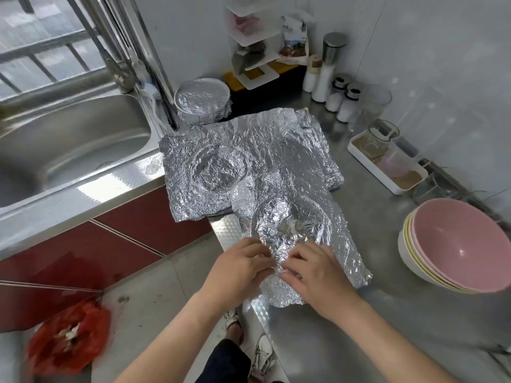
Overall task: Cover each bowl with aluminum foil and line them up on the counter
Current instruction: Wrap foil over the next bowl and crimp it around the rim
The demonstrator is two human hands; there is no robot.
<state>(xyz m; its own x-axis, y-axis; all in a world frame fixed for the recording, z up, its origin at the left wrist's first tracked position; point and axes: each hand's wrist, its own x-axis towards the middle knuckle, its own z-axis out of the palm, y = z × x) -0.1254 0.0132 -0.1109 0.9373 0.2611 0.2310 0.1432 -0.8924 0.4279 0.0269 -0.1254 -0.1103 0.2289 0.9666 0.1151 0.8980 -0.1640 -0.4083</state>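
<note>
A crumpled foil sheet (pixel 301 239) with a round bowl imprint lies at the counter's front edge. My left hand (pixel 237 268) and my right hand (pixel 315 272) both pinch its near edge, fingertips almost meeting. Behind it more used foil sheets (pixel 249 153) lie spread out, one bearing a round dent. One bowl wrapped in foil (pixel 203 102) stands at the back beside the sink. A stack of uncovered bowls (pixel 453 244), pink on top, sits at the right.
A steel sink (pixel 63 145) with a tap lies to the left. Salt jars (pixel 341 96), a white rack (pixel 254 42) and a tray with glass cups (pixel 387 158) line the back wall. A red bag (pixel 66 335) lies on the floor.
</note>
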